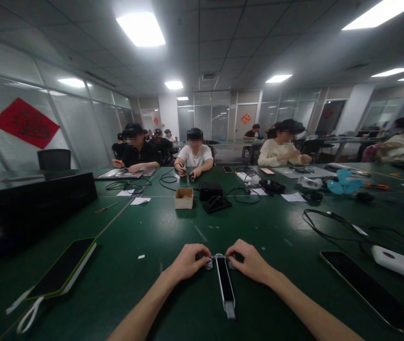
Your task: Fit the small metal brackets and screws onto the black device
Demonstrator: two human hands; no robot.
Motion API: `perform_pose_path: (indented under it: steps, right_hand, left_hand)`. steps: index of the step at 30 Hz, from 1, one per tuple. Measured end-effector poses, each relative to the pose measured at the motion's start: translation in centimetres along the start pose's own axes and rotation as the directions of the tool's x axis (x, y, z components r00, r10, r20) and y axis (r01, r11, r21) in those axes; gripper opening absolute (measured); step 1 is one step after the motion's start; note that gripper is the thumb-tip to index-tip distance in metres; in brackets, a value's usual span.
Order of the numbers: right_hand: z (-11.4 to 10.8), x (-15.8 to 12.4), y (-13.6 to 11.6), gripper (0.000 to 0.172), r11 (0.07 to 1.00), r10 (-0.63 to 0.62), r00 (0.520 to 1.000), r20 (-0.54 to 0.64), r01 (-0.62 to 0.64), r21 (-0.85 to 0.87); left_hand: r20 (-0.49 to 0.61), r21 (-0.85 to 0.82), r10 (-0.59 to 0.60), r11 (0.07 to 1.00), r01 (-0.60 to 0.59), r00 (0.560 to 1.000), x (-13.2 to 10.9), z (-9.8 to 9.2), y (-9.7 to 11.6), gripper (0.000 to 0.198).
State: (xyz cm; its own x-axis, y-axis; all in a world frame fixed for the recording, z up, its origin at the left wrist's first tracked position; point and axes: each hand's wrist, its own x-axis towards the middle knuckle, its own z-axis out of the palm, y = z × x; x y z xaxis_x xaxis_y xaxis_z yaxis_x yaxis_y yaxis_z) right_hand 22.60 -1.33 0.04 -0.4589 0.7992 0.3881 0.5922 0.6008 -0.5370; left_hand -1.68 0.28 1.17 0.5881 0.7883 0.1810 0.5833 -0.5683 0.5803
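On the green table [173, 303] directly before me lies a slim, long device [225, 282] with a black face and white edges, its narrow grey end pointing at me. My left hand [189, 261] is closed in a pinch at the device's far left, on a small greyish, shiny piece [208, 265]. Mirroring it on the other side, my right hand [249, 260] pinches at a similar small piece [232, 266]. What these pieces are is too small to make out, and the fingertips partly cover them.
To the left lies a phone in a green-edged case [63, 267]. A dark phone [368, 289] and a white power strip [400, 263] lie on the right. Farther off are an open cardboard box [184, 199], a black box [210, 190], blue fan blades [344, 183], cables and several seated people.
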Motion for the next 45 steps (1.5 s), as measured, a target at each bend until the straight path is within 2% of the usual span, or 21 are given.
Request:
perform_pose_path:
  steps: [8,15,22,29,35,41,45]
  right_hand:
    - [-0.4,0.1,-0.4,0.012,1.0,0.02,0.999,0.035,-0.02,0.004]
    - [-0.3,-0.1,0.0,0.011,1.0,0.012,0.999,0.039,-0.012,0.004]
    - [-0.3,-0.1,0.3,0.013,1.0,0.002,0.998,0.07,-0.003,0.007]
    - [-0.7,0.1,-0.8,0.014,0.997,0.079,0.993,0.091,-0.08,0.002]
    - [-0.7,0.2,-0.5,0.016,0.995,0.097,0.99,0.104,-0.1,0.016]
    - [-1.3,0.3,-0.1,0.017,0.996,0.088,0.985,0.148,-0.083,-0.037]
    - [-3.0,0.4,0.8,0.021,0.983,0.102,0.988,0.114,-0.083,-0.164]
  left_hand:
    - [-0.014,-0.007,-0.016,1.0,0.016,1.0,-0.1,0.1,0.0,0.011]
    - [-0.043,-0.035,0.025,0.999,-0.026,0.999,-0.1,0.5,0.0,0.011]
    - [-0.069,-0.044,-0.013,0.999,0.01,0.998,0.0,1.1,-0.4,0.015]
    - [-0.083,-0.014,-0.025,1.0,0.024,0.996,0.1,1.1,-0.2,0.014]
    - [-0.096,0.035,0.002,0.999,0.002,0.995,0.1,1.3,-0.4,0.013]
    - [-0.093,0.084,0.019,0.996,-0.011,0.995,0.1,1.5,-0.5,0.012]
    - [-0.085,0.092,0.02,0.996,-0.012,0.996,0.1,1.3,-0.4,0.013]
